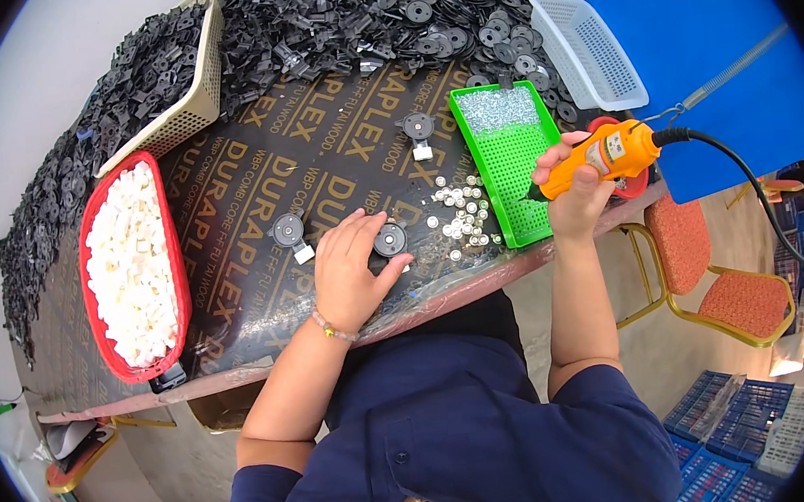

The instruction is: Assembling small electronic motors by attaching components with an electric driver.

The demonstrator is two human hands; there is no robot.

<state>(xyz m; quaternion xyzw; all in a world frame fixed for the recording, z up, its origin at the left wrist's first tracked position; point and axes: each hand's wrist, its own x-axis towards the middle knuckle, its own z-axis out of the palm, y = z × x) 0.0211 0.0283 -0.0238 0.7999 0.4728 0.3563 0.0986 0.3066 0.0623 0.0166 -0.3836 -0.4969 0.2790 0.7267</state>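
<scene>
My left hand rests on the table with thumb and fingers around a black round plastic part. In my right hand is an orange electric screwdriver, its dark tip pointing left above the green perforated tray. Small silvery screws fill the tray's far end. Between my hands lie several small shiny metal cylinders. Two similar black round parts with white tabs lie apart on the table, one part left of my left hand, another part farther back.
A red basket of white plastic pieces stands at left. Heaps of black parts cover the back, around a beige basket. A white basket sits back right. The screwdriver's black cable and a spring run off right.
</scene>
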